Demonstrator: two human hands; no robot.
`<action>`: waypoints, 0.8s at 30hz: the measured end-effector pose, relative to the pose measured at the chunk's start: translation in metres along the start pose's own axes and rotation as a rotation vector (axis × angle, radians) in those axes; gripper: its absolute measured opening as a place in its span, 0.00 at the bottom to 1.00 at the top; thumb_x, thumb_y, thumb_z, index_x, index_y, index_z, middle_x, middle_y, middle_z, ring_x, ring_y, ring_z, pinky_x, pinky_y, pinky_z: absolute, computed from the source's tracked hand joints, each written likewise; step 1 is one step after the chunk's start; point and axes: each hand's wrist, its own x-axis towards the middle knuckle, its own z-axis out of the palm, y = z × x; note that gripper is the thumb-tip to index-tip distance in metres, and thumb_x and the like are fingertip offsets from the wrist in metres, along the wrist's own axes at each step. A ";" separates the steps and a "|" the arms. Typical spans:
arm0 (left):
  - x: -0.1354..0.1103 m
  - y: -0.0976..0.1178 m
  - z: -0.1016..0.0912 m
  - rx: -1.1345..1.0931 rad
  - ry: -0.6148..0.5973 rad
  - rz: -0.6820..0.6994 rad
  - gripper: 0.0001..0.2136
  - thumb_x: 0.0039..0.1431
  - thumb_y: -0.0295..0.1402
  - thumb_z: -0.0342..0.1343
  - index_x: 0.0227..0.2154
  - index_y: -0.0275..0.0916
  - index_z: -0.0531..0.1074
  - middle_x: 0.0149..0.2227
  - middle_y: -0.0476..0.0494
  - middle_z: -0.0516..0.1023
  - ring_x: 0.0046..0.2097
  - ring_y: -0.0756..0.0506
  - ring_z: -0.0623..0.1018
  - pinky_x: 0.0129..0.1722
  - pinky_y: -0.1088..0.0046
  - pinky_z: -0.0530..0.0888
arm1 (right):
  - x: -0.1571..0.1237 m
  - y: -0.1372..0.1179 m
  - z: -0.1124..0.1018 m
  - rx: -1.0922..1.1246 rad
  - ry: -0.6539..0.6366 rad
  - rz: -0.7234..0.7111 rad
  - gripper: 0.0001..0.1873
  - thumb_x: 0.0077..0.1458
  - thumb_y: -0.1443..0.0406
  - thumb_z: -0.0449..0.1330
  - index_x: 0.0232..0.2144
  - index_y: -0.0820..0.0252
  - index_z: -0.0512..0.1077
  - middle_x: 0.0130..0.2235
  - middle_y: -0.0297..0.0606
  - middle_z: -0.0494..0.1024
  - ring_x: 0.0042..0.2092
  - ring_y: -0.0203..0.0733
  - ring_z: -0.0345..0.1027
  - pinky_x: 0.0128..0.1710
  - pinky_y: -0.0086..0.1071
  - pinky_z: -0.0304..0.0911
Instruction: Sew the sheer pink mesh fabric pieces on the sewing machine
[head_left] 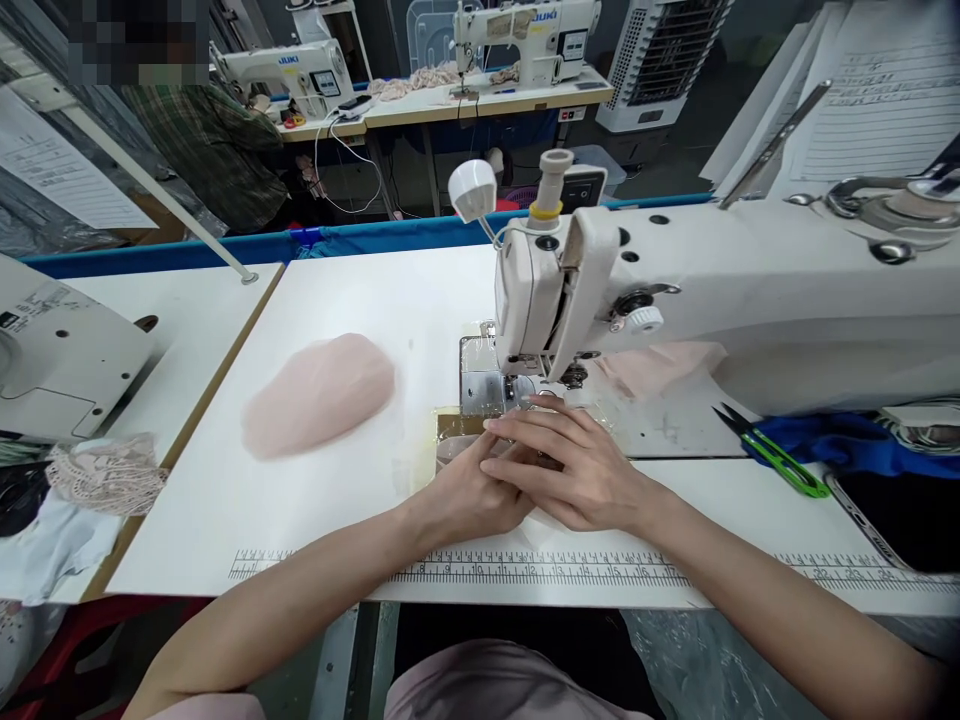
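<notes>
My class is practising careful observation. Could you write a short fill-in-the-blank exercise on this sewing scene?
1. Of the left hand and the right hand, the ____ one is nearer the pink oval.
2. The scissors have ____ handles.
3. The cloth beside the scissors is ____.

Missing words: left; green; blue.

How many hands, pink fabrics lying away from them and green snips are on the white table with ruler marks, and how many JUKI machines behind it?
Bare hands, left hand and right hand: 2
Pale pink fabric pieces, away from hands: 2
Green-handled metal snips: 1
White sewing machines marked JUKI: 2
Total: 7
</notes>
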 end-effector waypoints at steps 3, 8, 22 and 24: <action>-0.003 0.001 0.001 0.003 -0.022 0.006 0.09 0.59 0.22 0.50 0.39 0.31 0.73 0.41 0.34 0.80 0.54 0.34 0.74 0.54 0.46 0.71 | 0.002 0.000 -0.001 0.007 -0.009 0.008 0.14 0.61 0.66 0.53 0.49 0.53 0.71 0.58 0.40 0.69 0.58 0.46 0.61 0.51 0.44 0.60; -0.001 0.002 -0.003 -0.020 -0.037 0.031 0.09 0.58 0.20 0.49 0.33 0.34 0.74 0.34 0.41 0.80 0.46 0.39 0.78 0.59 0.43 0.66 | 0.002 0.002 -0.003 -0.003 -0.048 0.025 0.12 0.62 0.64 0.50 0.42 0.59 0.72 0.58 0.44 0.69 0.58 0.48 0.61 0.42 0.39 0.60; -0.001 0.001 0.000 -0.080 0.020 0.009 0.08 0.57 0.21 0.52 0.36 0.31 0.75 0.39 0.36 0.80 0.51 0.35 0.76 0.57 0.42 0.67 | -0.001 0.002 -0.002 -0.045 -0.011 -0.002 0.14 0.62 0.64 0.51 0.48 0.56 0.71 0.59 0.42 0.68 0.59 0.47 0.59 0.45 0.39 0.59; -0.002 0.001 0.001 -0.068 0.004 0.004 0.09 0.57 0.22 0.52 0.40 0.29 0.74 0.42 0.33 0.79 0.54 0.33 0.74 0.57 0.41 0.68 | -0.001 0.002 -0.001 -0.035 -0.016 -0.018 0.16 0.62 0.65 0.51 0.51 0.54 0.69 0.59 0.42 0.68 0.59 0.46 0.59 0.48 0.40 0.59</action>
